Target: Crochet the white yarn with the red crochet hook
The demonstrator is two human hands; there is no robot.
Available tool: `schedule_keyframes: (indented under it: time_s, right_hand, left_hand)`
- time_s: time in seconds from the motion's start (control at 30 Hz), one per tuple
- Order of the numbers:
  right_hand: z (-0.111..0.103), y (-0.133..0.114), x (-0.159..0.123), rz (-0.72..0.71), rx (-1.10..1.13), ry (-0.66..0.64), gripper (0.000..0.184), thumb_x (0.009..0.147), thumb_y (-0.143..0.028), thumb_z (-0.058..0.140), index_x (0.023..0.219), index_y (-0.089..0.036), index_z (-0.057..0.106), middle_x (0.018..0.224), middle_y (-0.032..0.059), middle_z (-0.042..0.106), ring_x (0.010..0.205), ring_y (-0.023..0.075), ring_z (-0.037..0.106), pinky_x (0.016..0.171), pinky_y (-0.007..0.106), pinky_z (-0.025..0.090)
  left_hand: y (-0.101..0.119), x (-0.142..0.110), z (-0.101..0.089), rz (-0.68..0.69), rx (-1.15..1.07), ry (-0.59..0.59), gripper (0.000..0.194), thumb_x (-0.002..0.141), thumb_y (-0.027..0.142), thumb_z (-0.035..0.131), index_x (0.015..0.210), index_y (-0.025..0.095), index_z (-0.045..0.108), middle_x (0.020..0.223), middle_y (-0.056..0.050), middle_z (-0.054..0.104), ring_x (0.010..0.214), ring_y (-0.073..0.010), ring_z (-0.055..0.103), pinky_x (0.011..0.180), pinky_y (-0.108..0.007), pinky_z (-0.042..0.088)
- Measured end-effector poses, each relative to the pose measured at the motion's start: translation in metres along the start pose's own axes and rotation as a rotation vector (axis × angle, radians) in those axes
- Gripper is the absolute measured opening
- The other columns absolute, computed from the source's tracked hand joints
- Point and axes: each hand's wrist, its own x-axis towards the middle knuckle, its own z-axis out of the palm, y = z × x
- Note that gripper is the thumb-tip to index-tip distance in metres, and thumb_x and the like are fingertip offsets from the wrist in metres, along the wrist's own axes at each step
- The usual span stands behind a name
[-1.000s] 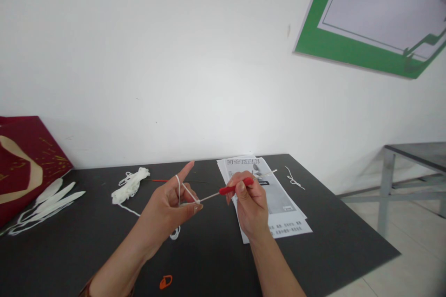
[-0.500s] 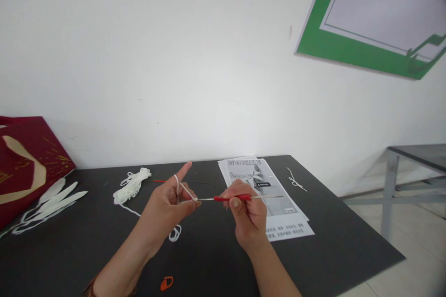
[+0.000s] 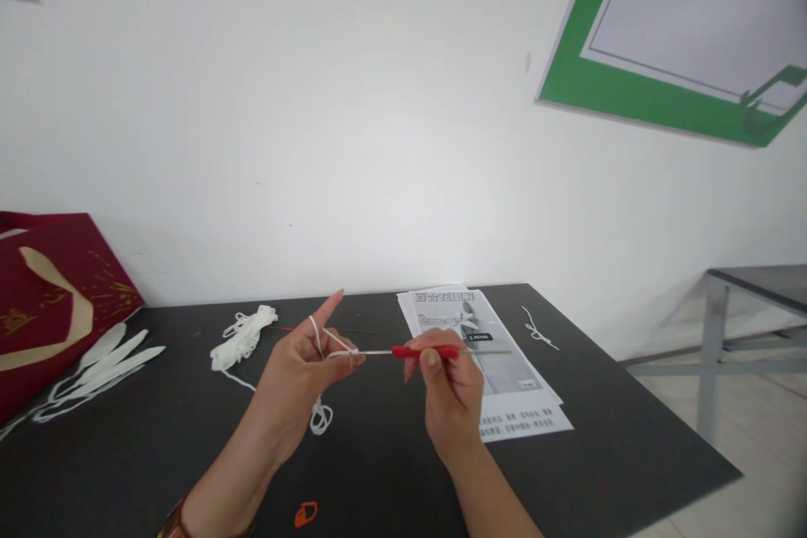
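Note:
My left hand (image 3: 301,377) pinches a white yarn strand (image 3: 328,342) between thumb and fingers. The forefinger points up with the yarn looped over it, and a small coil of the yarn (image 3: 320,418) hangs below the hand. My right hand (image 3: 449,391) grips a crochet hook with a red handle (image 3: 424,350). The hook lies nearly level, its metal tip at the yarn by my left thumb. Both hands hover above a black table (image 3: 391,471).
A bundle of white yarn (image 3: 243,334) lies behind my left hand. Printed sheets (image 3: 504,378) sit right of my right hand, a short yarn scrap (image 3: 538,329) beyond them. White petal shapes (image 3: 104,361) and a dark red bag (image 3: 44,303) are at the left. An orange clip (image 3: 306,513) lies near the front edge.
The hook has swung from tilted up to nearly level and its tip has moved into the yarn at my left thumb. My right hand dropped slightly.

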Motion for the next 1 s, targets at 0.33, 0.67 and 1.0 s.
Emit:
schedule_keyframes:
  time_s: [0.33, 0.67, 1.0]
  right_hand:
    - [0.013, 0.008, 0.009, 0.527, 0.494, 0.2, 0.018, 0.083, -0.032, 0.061, 0.075, -0.016, 0.06, 0.057, -0.0024, 0.056, 0.046, 0.0068, 0.046, 0.041, 0.017, 0.04]
    - [0.015, 0.013, 0.008, 0.661, 0.627, 0.226, 0.017, 0.08, -0.031, 0.065, 0.077, -0.015, 0.061, 0.059, -0.0025, 0.057, 0.049, 0.006, 0.047, 0.044, 0.016, 0.043]
    - [0.008, 0.007, 0.012, 0.439, 0.484, 0.159, 0.019, 0.085, -0.032, 0.058, 0.074, -0.017, 0.058, 0.062, -0.0012, 0.058, 0.049, 0.0078, 0.047, 0.042, 0.019, 0.041]
  left_hand:
    - [0.001, -0.006, -0.001, 0.038, -0.096, -0.08, 0.081, 0.066, 0.011, 0.074, 0.137, 0.027, 0.038, 0.064, 0.006, 0.056, 0.069, -0.0098, 0.051, 0.068, -0.023, 0.04]
    - [-0.002, -0.007, 0.001, 0.058, -0.079, -0.061, 0.077, 0.067, 0.015, 0.073, 0.135, 0.032, 0.041, 0.067, 0.005, 0.055, 0.072, -0.0102, 0.051, 0.07, -0.022, 0.041]
    - [0.0, -0.01, 0.008, 0.082, -0.077, -0.003, 0.082, 0.061, 0.016, 0.075, 0.135, 0.023, 0.042, 0.06, 0.005, 0.054, 0.066, -0.0126, 0.051, 0.061, -0.024, 0.041]
